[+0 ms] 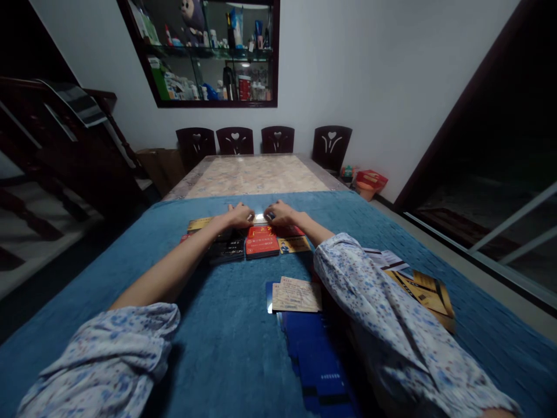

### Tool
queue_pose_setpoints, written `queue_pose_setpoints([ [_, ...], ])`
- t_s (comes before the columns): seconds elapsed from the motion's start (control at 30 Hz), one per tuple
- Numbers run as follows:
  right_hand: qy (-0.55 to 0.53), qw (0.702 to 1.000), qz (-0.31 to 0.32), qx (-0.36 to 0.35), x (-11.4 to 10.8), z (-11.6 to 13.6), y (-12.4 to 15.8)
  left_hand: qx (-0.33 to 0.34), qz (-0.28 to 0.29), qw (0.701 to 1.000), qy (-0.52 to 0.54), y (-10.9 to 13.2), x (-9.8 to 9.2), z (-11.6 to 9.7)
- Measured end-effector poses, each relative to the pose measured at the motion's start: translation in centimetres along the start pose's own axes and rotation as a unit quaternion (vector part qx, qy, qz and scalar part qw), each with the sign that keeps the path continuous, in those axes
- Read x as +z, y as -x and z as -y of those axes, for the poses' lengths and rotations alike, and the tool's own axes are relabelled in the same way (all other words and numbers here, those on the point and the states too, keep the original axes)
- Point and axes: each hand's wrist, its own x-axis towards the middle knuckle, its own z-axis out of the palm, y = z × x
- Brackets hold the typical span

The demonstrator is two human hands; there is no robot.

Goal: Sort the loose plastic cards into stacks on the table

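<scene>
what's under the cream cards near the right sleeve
Part of a blue card sticks out at the left of the cream cards; anything else beneath them is covered.

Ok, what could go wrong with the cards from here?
If it dips, the loose right sleeve might drag the overlapping blue cards beside it. With the left hand and right hand so close to the red cards, either could nudge them askew.

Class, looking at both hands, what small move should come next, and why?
Probably straighten the shiny pale item: the left hand and right hand flank it, just beyond the red cards, though whether either grips it is unclear.
</scene>
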Motion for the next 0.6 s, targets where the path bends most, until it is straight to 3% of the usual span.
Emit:
queue_pose_setpoints([
  [0.6,0.019,1.000,0.016,0.000,-0.48,0.28,-0.04,-0.006,0.012,1.000,-0.009,-0.13,-0.02,-0.31],
])
